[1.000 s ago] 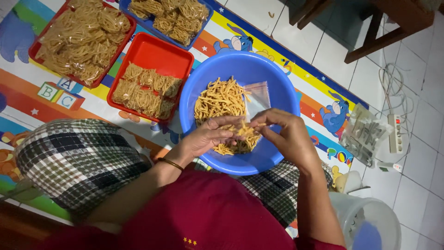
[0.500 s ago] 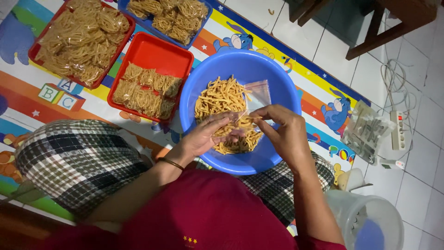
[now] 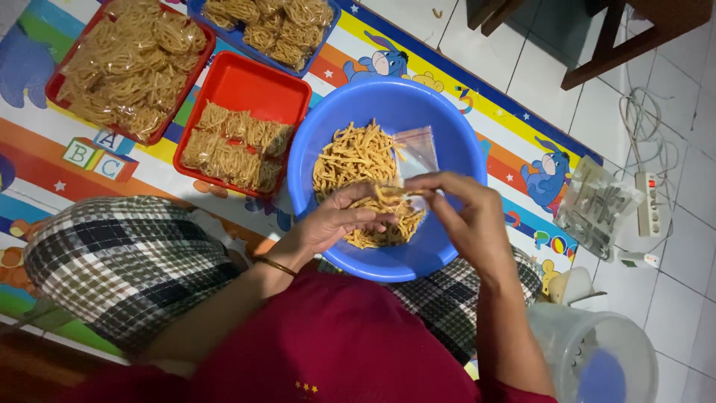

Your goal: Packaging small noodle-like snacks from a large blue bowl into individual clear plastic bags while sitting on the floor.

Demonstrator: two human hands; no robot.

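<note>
A round blue basin (image 3: 328,127) sits on a colourful play mat and holds a heap of thin golden snack sticks (image 3: 350,157). Over its near side my left hand (image 3: 335,222) cups a bunch of the sticks, fingers curled around them. My right hand (image 3: 466,216) pinches the mouth of a small clear plastic bag (image 3: 416,153) that lies over the sticks, and touches the same bunch. Both hands meet above the basin's near half.
A red tray (image 3: 257,82) with packed snack bundles lies left of the basin, another red tray (image 3: 63,78) and a blue tray (image 3: 205,19) beyond. A pack of clear bags (image 3: 597,209), a power strip (image 3: 647,203) and a lidded clear tub (image 3: 604,358) stand at right on white tiles.
Both hands have lifted a little from the heap. The right hand has drawn the bag's mouth up toward the left hand's bunch of sticks.
</note>
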